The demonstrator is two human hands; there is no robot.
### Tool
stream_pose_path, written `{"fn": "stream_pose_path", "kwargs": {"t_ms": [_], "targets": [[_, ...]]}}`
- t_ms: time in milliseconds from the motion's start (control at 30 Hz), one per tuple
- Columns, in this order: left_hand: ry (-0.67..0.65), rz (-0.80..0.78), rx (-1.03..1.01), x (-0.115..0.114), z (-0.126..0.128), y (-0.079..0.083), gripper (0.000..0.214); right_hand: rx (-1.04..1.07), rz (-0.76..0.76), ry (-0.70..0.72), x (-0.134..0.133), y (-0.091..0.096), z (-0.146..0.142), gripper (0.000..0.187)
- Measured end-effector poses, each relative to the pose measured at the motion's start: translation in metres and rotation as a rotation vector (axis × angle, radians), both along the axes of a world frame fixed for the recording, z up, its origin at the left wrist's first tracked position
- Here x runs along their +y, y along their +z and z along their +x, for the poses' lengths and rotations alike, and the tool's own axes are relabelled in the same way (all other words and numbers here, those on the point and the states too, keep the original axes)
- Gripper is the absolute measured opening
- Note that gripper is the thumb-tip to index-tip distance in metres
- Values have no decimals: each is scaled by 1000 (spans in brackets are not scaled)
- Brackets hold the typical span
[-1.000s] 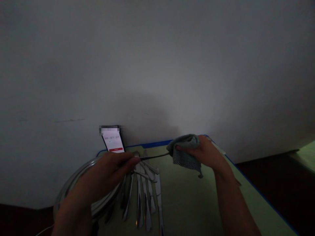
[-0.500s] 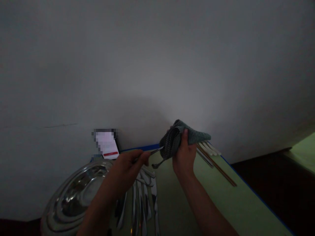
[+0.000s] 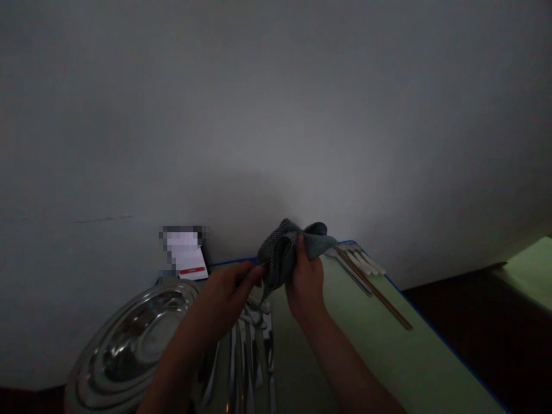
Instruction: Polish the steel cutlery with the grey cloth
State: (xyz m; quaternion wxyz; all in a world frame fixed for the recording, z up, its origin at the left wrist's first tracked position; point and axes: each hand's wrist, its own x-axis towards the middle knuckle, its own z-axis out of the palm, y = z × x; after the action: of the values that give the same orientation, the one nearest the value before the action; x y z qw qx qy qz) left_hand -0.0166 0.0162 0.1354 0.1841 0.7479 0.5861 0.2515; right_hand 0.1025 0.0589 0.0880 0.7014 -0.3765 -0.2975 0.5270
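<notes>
A spoon (image 3: 318,228) is held above the table, its bowl showing past the far side of a grey-green checked cloth (image 3: 276,250). My left hand (image 3: 230,287) is closed on the handle end, with most of the handle hidden by fingers and fabric. Bunched around the middle of the spoon, the cloth is gripped by my right hand (image 3: 307,279), thumb on top. Below my left hand lie several metal knives and other cutlery (image 3: 252,345), partly covered by the forearm.
Stacked shiny metal bowls (image 3: 129,345) stand at the left. Behind them a phone (image 3: 192,256) leans at the wall (image 3: 276,115). Along the right of the green table (image 3: 366,356) lie brown chopsticks (image 3: 379,293), a metal utensil (image 3: 356,276) and several forks (image 3: 366,264).
My right hand and the cloth have moved left along the spoon, closer to my left hand. The spoon's bowl now shows beyond the cloth, and less handle is visible.
</notes>
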Motion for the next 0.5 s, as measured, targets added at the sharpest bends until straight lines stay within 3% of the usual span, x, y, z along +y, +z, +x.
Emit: {"fn": "stream_pose_path", "kwargs": {"t_ms": [100, 167, 233, 333, 400, 500], "targets": [[46, -1, 43, -7, -10, 7, 38, 21, -2, -118, 7, 6, 18, 43], [44, -14, 53, -11, -20, 9, 39, -124, 83, -210, 12, 10, 33, 40], [29, -36, 64, -13, -30, 11, 40, -373, 138, -173, 15, 12, 46, 36], [38, -46, 71, -14, -37, 11, 43, -524, 162, -101, 16, 12, 53, 33], [47, -43, 63, -13, -34, 12, 43, -461, 136, -110, 15, 9, 46, 35], [48, -31, 71, -13, -25, 13, 43, -192, 76, -88, 11, 3, 27, 38]]}}
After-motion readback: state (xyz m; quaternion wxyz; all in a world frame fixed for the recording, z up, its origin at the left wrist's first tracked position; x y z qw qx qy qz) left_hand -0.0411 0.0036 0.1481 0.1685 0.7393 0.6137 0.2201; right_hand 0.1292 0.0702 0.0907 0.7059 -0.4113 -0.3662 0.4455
